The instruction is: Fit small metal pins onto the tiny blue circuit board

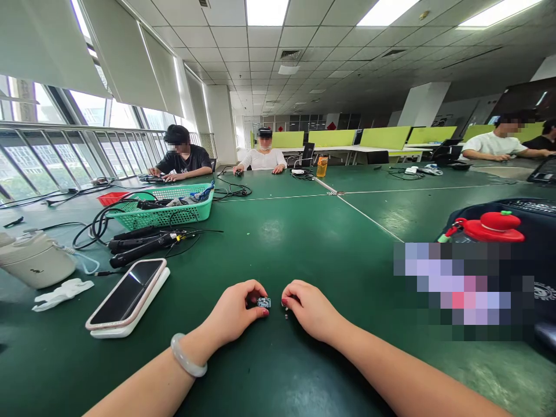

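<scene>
Between the thumb and fingers of my left hand (240, 307) is a small dark block with a pale pattern (263, 302), like a little circuit board. It is held at or just above the green tabletop. My right hand (310, 308) is close by on the right, thumb and fingertips pinched together near the table. Whatever lies in that pinch is too small to name. Just below the right fingertips is a tiny pale piece (286, 317). A narrow gap separates the two hands.
On the left lie a phone (128, 292) on a white slab, a crumpled tissue (63, 293), a cream container (37, 260) and black rod-like tools (143, 246). Farther back is a green basket (163, 217) with cables. A dark bag (490, 211) stands right. Several people sit beyond.
</scene>
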`<state>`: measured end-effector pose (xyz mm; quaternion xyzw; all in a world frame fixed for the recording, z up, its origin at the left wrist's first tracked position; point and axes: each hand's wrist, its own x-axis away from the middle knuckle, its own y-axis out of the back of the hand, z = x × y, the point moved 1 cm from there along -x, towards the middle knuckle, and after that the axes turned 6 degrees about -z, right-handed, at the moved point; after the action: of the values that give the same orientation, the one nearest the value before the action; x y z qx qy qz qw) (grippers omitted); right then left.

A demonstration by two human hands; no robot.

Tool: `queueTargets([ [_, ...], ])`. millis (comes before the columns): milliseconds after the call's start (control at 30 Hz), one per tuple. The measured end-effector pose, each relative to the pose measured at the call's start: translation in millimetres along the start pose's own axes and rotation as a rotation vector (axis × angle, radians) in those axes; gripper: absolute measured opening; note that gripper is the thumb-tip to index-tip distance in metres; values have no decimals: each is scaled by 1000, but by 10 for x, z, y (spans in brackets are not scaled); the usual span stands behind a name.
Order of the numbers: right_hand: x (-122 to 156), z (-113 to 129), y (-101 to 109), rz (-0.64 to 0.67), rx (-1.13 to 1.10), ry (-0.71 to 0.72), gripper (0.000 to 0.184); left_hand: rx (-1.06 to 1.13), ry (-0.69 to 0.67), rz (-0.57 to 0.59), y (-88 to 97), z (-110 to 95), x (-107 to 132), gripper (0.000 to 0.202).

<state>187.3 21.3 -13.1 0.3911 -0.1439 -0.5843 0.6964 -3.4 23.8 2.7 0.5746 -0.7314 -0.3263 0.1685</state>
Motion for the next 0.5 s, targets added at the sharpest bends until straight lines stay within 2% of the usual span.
queueTargets([
  [200, -11, -47, -29, -17, -41, -25, 17, -7, -3, 21, -9, 11, 6, 16],
  [400, -2, -27, -6, -34, 140, 42, 18, -22, 1, 20, -4, 7, 4, 16],
  [500, -19, -26, 16, -47, 224, 17, 20, -23, -4, 18, 0, -2, 2, 16],
])
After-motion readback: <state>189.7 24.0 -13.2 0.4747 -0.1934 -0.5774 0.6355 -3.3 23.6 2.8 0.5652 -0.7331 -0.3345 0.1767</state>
